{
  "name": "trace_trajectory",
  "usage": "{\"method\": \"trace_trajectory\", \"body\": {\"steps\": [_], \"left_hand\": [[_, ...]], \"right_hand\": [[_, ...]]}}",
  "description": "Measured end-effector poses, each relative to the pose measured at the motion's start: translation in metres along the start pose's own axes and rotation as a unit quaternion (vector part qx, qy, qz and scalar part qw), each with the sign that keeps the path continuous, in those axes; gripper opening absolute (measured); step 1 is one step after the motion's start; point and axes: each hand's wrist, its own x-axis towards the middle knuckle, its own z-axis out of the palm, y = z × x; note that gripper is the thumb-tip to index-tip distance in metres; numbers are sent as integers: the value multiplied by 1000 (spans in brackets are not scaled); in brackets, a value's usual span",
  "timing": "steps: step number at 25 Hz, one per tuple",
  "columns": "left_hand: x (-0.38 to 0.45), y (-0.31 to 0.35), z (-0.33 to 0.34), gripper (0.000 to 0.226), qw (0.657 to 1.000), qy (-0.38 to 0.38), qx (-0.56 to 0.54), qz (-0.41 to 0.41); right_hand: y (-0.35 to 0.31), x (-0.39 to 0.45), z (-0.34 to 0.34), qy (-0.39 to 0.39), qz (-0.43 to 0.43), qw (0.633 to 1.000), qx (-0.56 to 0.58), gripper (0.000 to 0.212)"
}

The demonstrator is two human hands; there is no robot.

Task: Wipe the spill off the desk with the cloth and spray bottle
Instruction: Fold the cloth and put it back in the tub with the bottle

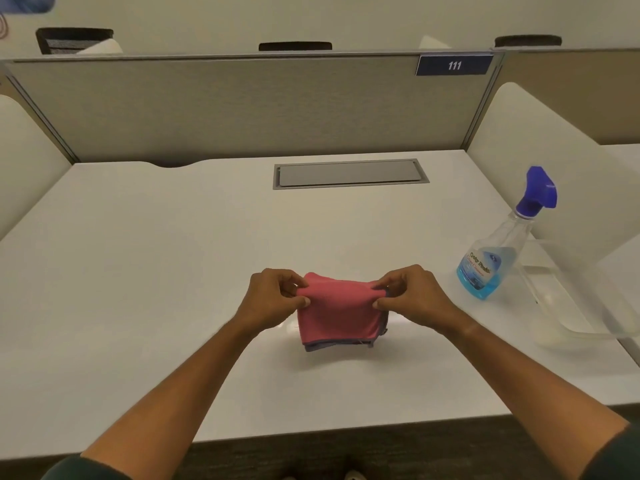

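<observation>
Here, left hand and right hand each pinch a far corner of the soft, light, folded pink microfibre cloth on the white tabletop, a limp thing best gripped at its edges.

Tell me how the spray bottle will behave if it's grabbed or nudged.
The spray bottle looks mostly empty, with blue liquid only near its base, so it is probably light. Being tall and narrow, a nudge near its blue trigger head could tip it. Its clear plastic likely flexes a little when squeezed.
</observation>
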Motion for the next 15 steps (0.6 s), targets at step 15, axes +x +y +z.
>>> {"method": "trace_trajectory", "body": {"steps": [15], "left_hand": [[17, 18, -29, 17, 986, -56, 97, 120]], "right_hand": [[-26, 18, -36, -81, -125, 983, -104, 28]]}}
